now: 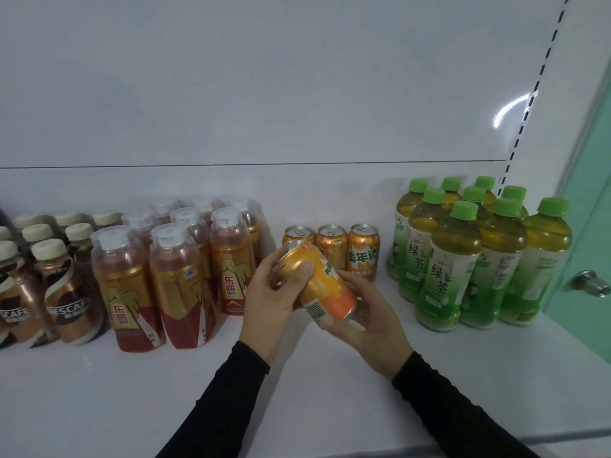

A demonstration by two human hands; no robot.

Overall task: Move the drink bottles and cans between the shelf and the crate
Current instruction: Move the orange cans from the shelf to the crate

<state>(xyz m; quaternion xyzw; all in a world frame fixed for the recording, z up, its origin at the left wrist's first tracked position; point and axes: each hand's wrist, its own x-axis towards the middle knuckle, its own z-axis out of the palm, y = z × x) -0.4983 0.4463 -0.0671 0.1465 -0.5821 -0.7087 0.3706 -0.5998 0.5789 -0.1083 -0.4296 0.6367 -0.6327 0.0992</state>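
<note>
An orange soda can (325,285) is tilted in the air above the white shelf (99,391), its top pointing up and left. My left hand (271,302) grips its upper part, thumb across the front. My right hand (373,322) cups its lower end from the right. Behind it, three matching orange cans (362,251) stand upright in a row on the shelf. The crate is out of view.
Green tea bottles (446,269) with green caps cluster at the right. Gold and red drink bottles (178,279) stand left of centre, brown coffee bottles (69,292) at the far left. A metal door knob (591,285) sticks out at the right edge.
</note>
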